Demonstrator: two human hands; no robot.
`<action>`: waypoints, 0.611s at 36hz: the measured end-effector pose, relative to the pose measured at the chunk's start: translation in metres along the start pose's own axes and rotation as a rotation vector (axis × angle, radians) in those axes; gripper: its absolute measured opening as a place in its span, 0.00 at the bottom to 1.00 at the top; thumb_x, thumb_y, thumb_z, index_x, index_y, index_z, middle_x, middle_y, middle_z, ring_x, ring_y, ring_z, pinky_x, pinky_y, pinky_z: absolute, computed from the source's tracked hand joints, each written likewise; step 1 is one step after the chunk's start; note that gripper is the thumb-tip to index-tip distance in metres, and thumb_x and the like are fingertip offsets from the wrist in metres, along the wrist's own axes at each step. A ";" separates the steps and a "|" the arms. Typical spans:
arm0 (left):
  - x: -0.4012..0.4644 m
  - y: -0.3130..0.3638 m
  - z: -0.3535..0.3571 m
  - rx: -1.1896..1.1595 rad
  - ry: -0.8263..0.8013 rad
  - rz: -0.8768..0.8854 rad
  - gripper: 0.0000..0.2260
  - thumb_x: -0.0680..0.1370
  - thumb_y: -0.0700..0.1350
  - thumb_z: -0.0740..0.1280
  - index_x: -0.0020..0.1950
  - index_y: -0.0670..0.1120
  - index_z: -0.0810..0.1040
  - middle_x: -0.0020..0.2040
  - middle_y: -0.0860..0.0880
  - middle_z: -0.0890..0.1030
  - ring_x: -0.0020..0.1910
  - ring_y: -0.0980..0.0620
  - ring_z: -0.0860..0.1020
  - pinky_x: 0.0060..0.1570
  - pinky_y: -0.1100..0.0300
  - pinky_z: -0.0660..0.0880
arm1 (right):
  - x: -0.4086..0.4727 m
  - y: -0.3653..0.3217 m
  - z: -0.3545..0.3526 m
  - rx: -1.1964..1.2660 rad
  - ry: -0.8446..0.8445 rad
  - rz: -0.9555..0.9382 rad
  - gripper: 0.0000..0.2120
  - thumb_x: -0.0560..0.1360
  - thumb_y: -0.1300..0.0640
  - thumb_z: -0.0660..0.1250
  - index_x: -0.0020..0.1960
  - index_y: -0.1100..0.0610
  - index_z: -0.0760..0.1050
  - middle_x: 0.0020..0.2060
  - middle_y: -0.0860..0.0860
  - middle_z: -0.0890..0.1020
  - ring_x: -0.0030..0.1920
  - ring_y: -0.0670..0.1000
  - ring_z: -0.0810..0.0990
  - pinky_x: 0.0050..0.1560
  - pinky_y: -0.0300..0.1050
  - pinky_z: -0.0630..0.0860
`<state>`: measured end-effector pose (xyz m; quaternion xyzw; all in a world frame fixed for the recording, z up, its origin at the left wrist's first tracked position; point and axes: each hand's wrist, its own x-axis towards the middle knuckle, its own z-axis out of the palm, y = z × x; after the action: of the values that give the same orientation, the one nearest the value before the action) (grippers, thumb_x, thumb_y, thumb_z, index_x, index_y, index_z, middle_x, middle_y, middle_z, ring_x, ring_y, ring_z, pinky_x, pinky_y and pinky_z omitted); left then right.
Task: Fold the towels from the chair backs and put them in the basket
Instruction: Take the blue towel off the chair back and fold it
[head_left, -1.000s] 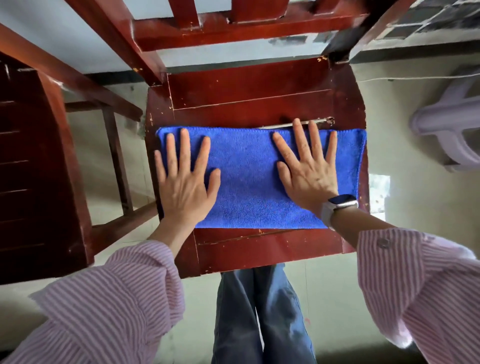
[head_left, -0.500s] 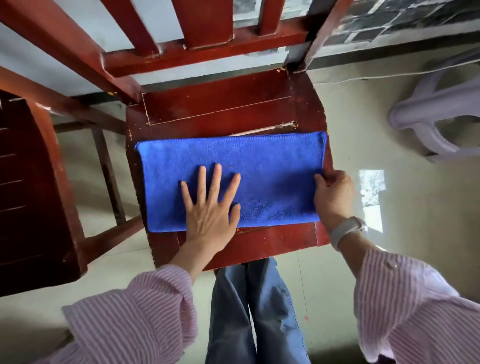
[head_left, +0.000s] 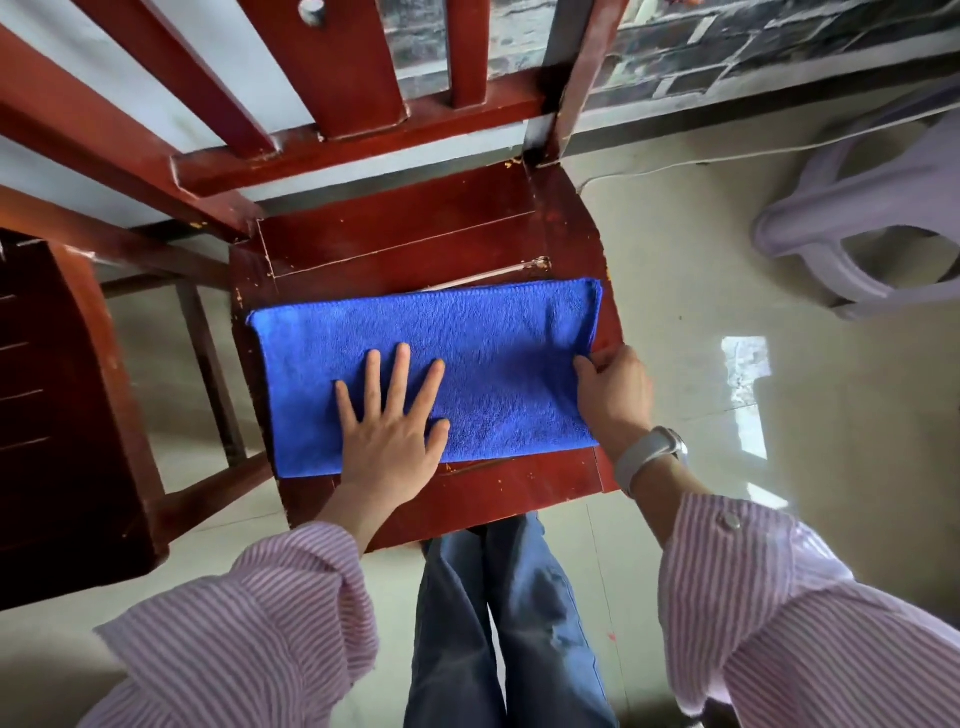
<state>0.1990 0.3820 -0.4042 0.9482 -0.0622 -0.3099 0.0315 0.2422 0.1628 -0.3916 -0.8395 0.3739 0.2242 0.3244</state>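
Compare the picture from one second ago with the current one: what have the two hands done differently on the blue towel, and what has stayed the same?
The right hand left its flat press and slid to the blue towel's right edge, which it now pinches. The left hand shifted from the left part toward the middle, still flat. The towel remains folded on the chair seat.

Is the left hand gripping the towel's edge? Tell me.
No, the left hand lies flat, fingers spread, on the blue towel.
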 end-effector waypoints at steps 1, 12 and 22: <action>-0.001 0.000 -0.002 -0.007 -0.010 0.006 0.29 0.74 0.60 0.47 0.75 0.56 0.50 0.77 0.47 0.49 0.75 0.41 0.46 0.67 0.33 0.48 | -0.002 -0.001 -0.003 0.060 -0.009 0.007 0.06 0.74 0.56 0.64 0.48 0.58 0.71 0.41 0.52 0.74 0.43 0.54 0.71 0.44 0.44 0.66; -0.011 0.008 -0.069 -1.569 0.003 -0.367 0.08 0.80 0.42 0.59 0.56 0.46 0.76 0.52 0.48 0.80 0.55 0.50 0.78 0.53 0.63 0.72 | -0.056 -0.051 -0.036 0.534 -0.497 -0.107 0.02 0.74 0.63 0.65 0.46 0.59 0.75 0.35 0.51 0.77 0.32 0.46 0.75 0.34 0.39 0.74; -0.013 0.007 -0.056 -1.593 0.006 -0.539 0.10 0.77 0.41 0.65 0.58 0.45 0.73 0.47 0.50 0.78 0.45 0.52 0.76 0.48 0.60 0.75 | -0.059 -0.064 0.009 0.546 -0.569 -0.163 0.13 0.77 0.71 0.53 0.55 0.63 0.73 0.39 0.50 0.78 0.30 0.39 0.79 0.36 0.35 0.76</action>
<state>0.2211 0.3782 -0.3511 0.6257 0.4037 -0.2554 0.6166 0.2539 0.2301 -0.3373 -0.6538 0.2470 0.3136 0.6427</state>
